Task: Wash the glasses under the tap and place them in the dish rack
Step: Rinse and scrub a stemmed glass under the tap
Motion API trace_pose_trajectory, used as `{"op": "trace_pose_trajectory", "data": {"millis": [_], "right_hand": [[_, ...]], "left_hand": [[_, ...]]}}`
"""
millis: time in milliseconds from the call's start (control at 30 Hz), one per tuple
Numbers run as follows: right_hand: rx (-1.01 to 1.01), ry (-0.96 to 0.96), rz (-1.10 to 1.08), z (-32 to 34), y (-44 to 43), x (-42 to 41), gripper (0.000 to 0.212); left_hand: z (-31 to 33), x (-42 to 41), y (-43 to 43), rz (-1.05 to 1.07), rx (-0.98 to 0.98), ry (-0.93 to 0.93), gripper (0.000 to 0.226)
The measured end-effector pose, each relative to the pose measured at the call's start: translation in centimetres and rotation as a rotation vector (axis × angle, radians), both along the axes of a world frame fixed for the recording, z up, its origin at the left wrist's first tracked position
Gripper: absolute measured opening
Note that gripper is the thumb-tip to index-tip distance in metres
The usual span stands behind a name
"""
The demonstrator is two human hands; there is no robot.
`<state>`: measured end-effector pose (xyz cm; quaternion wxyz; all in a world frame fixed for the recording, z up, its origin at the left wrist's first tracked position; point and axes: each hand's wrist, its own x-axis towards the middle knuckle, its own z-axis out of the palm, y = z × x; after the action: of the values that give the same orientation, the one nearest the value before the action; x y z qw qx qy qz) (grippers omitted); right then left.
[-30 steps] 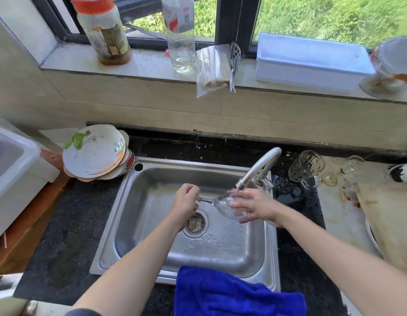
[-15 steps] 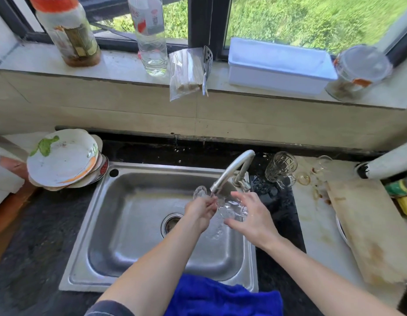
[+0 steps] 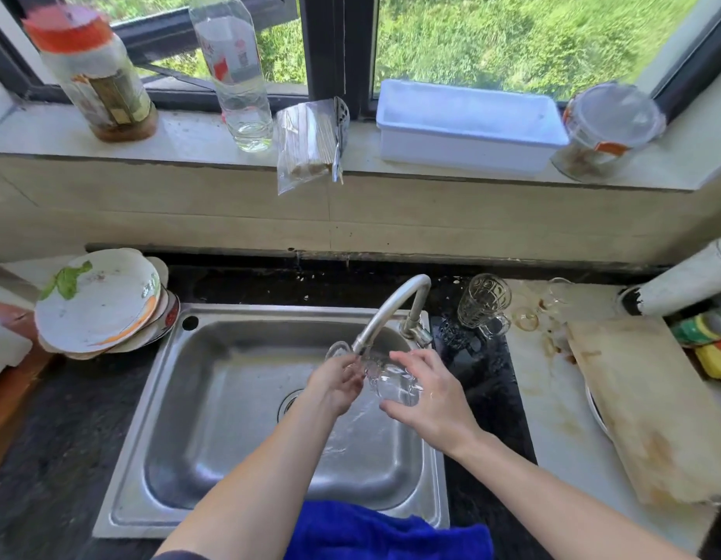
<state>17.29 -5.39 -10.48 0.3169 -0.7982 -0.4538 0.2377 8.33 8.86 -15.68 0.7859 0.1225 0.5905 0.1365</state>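
Observation:
A clear stemmed glass lies sideways under the spout of the steel tap, over the sink. Water runs over it and down into the basin. My left hand grips its stem end, with the round foot showing just above my fingers. My right hand cups the bowl from the right, thumb below and fingers over the top. A patterned glass mug and two small clear glasses stand on the counter right of the tap. No dish rack is in view.
A stack of plates leans at the sink's left corner. A blue cloth hangs over the front rim. A wooden cutting board lies on the right counter. On the sill stand bottles, a white tub and a jar.
Both hands stayed on the glass under the running water and turned it a little. The head camera swung right and closer, shifting the sink and plates leftward in view.

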Motion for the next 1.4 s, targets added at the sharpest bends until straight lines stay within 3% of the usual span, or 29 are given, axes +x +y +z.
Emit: {"op": "trace_pose_trajectory", "data": {"millis": [67,133,233,333,467,567,633,800,867,933,1067,1133,1200,1300,1400], "right_hand": [[0.004,0.01,-0.025,0.1,-0.1,0.0,0.065],[0.009,0.047,-0.088,0.2,0.0,-0.2,0.064],[0.01,0.041,-0.081,0.6,-0.2,-0.1,0.064],[0.037,-0.12,-0.006,0.9,-0.4,0.3,0.065],[0.066,-0.338,0.079,1.2,-0.5,0.1,0.06],[0.064,-0.381,0.12,1.4,-1.1,0.3,0.059],[0.057,-0.235,0.09,1.8,-1.3,0.6,0.058],[-0.025,0.615,-0.399,1.2,-0.5,2.2,0.048],[-0.081,0.865,-0.552,0.6,0.0,2.5,0.033],[-0.141,1.049,-0.645,0.2,0.4,2.3,0.019],[-0.205,1.384,-0.78,-2.1,0.5,1.4,0.041],[-0.206,1.467,-0.84,-3.6,0.6,1.0,0.047],[-0.244,1.371,-0.803,-4.6,0.9,0.6,0.043],[-0.276,0.919,-0.6,-5.7,0.8,0.6,0.033],[-0.273,0.632,-0.253,-6.1,0.4,1.5,0.057]], "left_hand": [[0.0,-0.2,-0.1,-0.065,0.035,0.035,0.005],[-0.5,0.0,-0.6,-0.171,0.154,0.111,0.022],[-0.7,-0.1,-0.5,-0.316,0.519,0.295,0.015],[-0.9,-0.2,-0.3,-0.49,0.823,0.469,0.022],[-0.4,0.5,-1.3,-0.545,0.728,0.286,0.016],[0.6,0.9,-1.4,-0.513,0.567,0.189,0.011],[1.1,0.8,-1.0,-0.491,0.436,0.146,0.007],[2.5,-0.9,0.3,-0.387,0.205,-0.14,0.02],[3.0,-1.9,0.6,-0.363,0.15,-0.25,0.006],[3.3,-2.7,0.5,-0.305,0.086,-0.367,0.014],[3.7,-3.0,0.1,-0.159,0.021,-0.529,0.023],[4.1,-2.8,0.0,-0.226,0.074,-0.538,0.024],[4.4,-2.4,0.0,-0.373,0.164,-0.506,0.022],[5.0,-2.0,0.3,-0.565,0.281,-0.417,0.019],[5.5,-1.8,0.7,-0.677,0.388,-0.326,0.022]]}}
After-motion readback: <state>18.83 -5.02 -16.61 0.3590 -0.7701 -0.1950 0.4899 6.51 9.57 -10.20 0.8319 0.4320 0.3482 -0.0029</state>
